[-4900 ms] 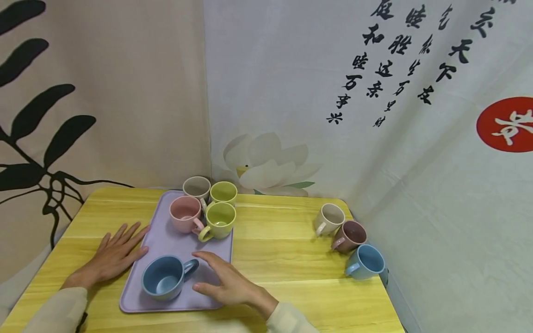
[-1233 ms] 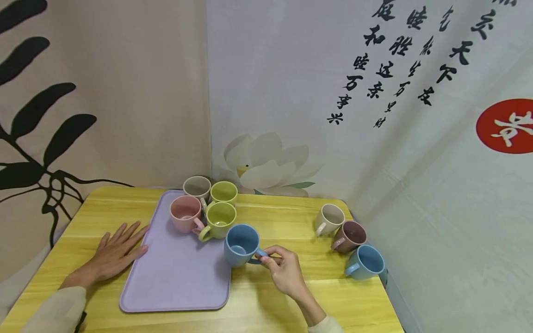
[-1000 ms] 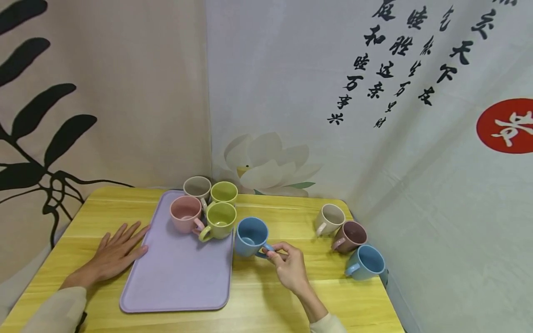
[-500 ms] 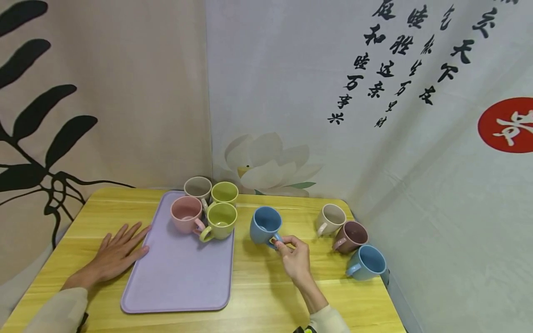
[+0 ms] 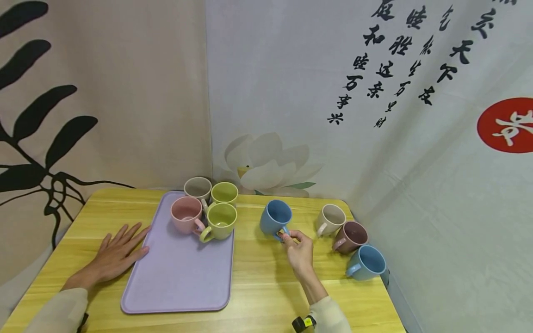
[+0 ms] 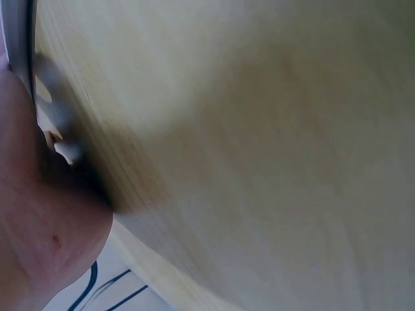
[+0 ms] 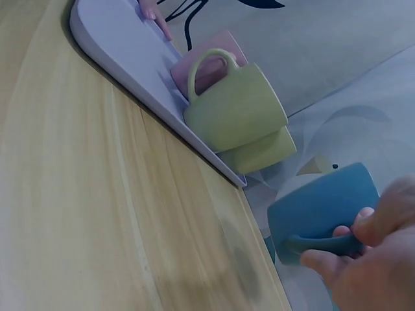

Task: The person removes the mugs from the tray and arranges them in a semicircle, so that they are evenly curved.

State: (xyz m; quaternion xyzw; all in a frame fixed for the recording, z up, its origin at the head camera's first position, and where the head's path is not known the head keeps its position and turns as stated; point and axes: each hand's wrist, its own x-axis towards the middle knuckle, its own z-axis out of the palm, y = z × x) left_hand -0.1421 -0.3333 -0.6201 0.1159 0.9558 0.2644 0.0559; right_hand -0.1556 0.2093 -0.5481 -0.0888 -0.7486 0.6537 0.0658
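Note:
My right hand (image 5: pixel 300 252) pinches the handle of a blue mug (image 5: pixel 276 217) and holds it above the table, right of the tray. In the right wrist view the mug (image 7: pixel 324 207) hangs over the tabletop, its shadow on the wood. My left hand (image 5: pixel 116 254) lies flat with fingers spread, fingertips at the left edge of the lilac tray (image 5: pixel 179 277). At the tray's far end stand a pink mug (image 5: pixel 186 215), a grey mug (image 5: pixel 197 188) and two green mugs, one in front (image 5: pixel 221 220) and one behind (image 5: pixel 225 192).
Along the table's right side stand a cream mug (image 5: pixel 331 219), a dark mauve mug (image 5: pixel 350 237) and another blue mug (image 5: pixel 366 262), close together. A printed cloth (image 5: pixel 266 92) hangs behind the wooden table (image 5: pixel 258 296).
The blue mug stood on the tray's near part at first. My right hand has taken it by the handle, lifted it off and carried it right and away. The left hand stays put.

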